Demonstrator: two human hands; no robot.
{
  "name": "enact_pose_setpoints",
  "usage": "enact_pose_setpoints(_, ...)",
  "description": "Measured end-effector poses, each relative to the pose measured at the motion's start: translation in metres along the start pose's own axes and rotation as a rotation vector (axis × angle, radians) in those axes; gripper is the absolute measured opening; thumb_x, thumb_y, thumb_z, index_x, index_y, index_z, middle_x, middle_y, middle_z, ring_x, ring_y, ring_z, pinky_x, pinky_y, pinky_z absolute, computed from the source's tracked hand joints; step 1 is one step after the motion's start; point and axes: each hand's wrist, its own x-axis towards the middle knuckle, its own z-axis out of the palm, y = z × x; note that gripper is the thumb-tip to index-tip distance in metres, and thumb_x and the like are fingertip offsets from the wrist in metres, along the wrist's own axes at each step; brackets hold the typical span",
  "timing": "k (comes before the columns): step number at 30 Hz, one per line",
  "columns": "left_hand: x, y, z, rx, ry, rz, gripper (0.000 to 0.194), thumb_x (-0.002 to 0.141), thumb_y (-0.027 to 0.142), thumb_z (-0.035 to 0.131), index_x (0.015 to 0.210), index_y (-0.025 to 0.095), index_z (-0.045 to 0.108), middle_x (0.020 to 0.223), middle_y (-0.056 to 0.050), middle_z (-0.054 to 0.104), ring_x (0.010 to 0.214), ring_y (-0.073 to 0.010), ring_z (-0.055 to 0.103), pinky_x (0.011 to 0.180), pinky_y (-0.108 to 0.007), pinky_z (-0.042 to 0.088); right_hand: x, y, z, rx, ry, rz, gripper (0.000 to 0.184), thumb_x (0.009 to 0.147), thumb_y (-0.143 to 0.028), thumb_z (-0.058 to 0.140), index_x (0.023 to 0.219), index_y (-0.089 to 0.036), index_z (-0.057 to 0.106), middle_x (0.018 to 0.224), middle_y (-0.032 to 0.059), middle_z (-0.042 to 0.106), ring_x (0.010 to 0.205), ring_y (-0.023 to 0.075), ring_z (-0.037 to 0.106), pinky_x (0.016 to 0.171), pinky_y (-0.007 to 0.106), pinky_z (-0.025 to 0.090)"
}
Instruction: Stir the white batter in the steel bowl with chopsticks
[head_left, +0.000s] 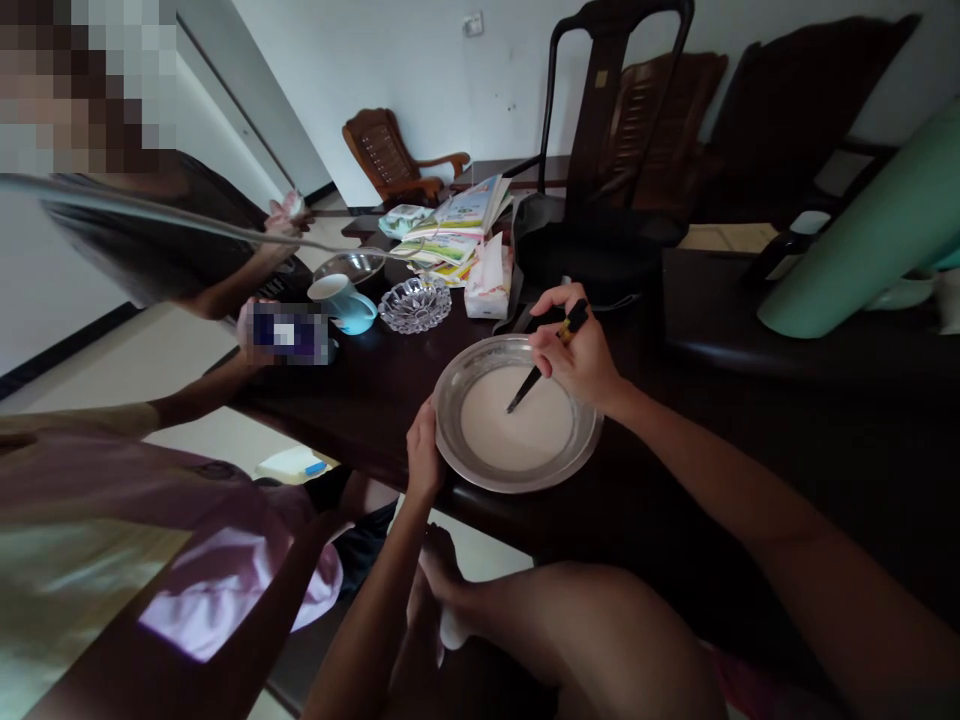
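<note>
A wide metal bowl (448, 448) rests near the edge of the dark table, holding a milky, off-white liquid (517, 445). My left hand (424, 450) grips the bowl's left side at the rim. Above the bowl's right side, my right hand (581, 360) is closed around dark chopsticks (527, 386) with yellowish bands near the top. The chopsticks slant down to the left, and their tips reach into the liquid. Because they lie close together, I cannot clearly separate one stick from the other.
Beyond the bowl are a tissue pack (489, 292), a glass dish (415, 306), a light-blue mug (351, 308), another metal bowl (348, 264) and papers (457, 220). A seated person (210, 500) holds a blurred-out object at left; another person stands behind. A green cylinder (847, 250) leans at right.
</note>
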Motion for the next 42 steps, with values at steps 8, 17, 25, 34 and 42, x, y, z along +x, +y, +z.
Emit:
enact_pose_setpoints(8, -0.001, 0.006, 0.001, -0.013, -0.006, -0.001, 0.056, 0.09, 0.059, 0.045, 0.114, 0.016, 0.071, 0.118, -0.009, 0.072, 0.116, -0.027, 0.061, 0.103, -0.036, 0.045, 0.006, -0.019, -0.008, 0.091, -0.284, 0.14, 0.046, 0.091, -0.07, 0.043, 0.082, -0.025, 0.042, 0.054, -0.0069, 0.05, 0.045, 0.0091, 0.05, 0.044, 0.025, 0.035)
enact_pose_setpoints(17, 0.0, 0.007, 0.001, 0.001, -0.001, 0.004, 0.056, 0.09, 0.059, 0.043, 0.112, 0.015, 0.071, 0.118, -0.01, 0.072, 0.116, -0.0272, 0.061, 0.102, -0.035, 0.046, 0.008, -0.023, -0.018, 0.011, -0.331, 0.196, 0.046, 0.095, -0.061, 0.048, 0.071, -0.021, 0.049, 0.056, -0.002, 0.059, 0.045, 0.0086, 0.053, 0.04, 0.024, 0.036)
enact_pose_setpoints(25, 0.0, 0.009, 0.001, 0.008, -0.008, 0.023, 0.056, 0.091, 0.058, 0.043, 0.111, 0.015, 0.072, 0.117, -0.01, 0.072, 0.114, -0.0267, 0.062, 0.101, -0.035, 0.047, 0.012, -0.02, -0.024, -0.044, -0.264, 0.189, 0.045, 0.095, -0.054, 0.054, 0.066, -0.019, 0.057, 0.062, 0.0012, 0.067, 0.045, 0.0078, 0.054, 0.041, 0.022, 0.042)
enact_pose_setpoints(34, -0.001, 0.007, 0.002, -0.024, -0.006, -0.003, 0.055, 0.092, 0.056, 0.043, 0.114, 0.015, 0.072, 0.119, -0.01, 0.072, 0.116, -0.0266, 0.062, 0.102, -0.035, 0.045, 0.015, -0.017, -0.029, -0.007, -0.306, 0.2, 0.041, 0.094, -0.05, 0.057, 0.067, -0.019, 0.061, 0.07, 0.0021, 0.071, 0.05, 0.0086, 0.057, 0.047, 0.023, 0.046)
enact_pose_setpoints(42, 0.0, 0.005, 0.001, -0.007, -0.02, 0.017, 0.055, 0.092, 0.057, 0.042, 0.115, 0.016, 0.071, 0.121, -0.009, 0.072, 0.117, -0.0256, 0.062, 0.104, -0.036, 0.045, 0.01, -0.019, -0.025, -0.021, -0.458, 0.214, 0.037, 0.098, -0.042, 0.052, 0.075, -0.017, 0.066, 0.078, 0.0038, 0.075, 0.056, 0.0089, 0.06, 0.053, 0.021, 0.05)
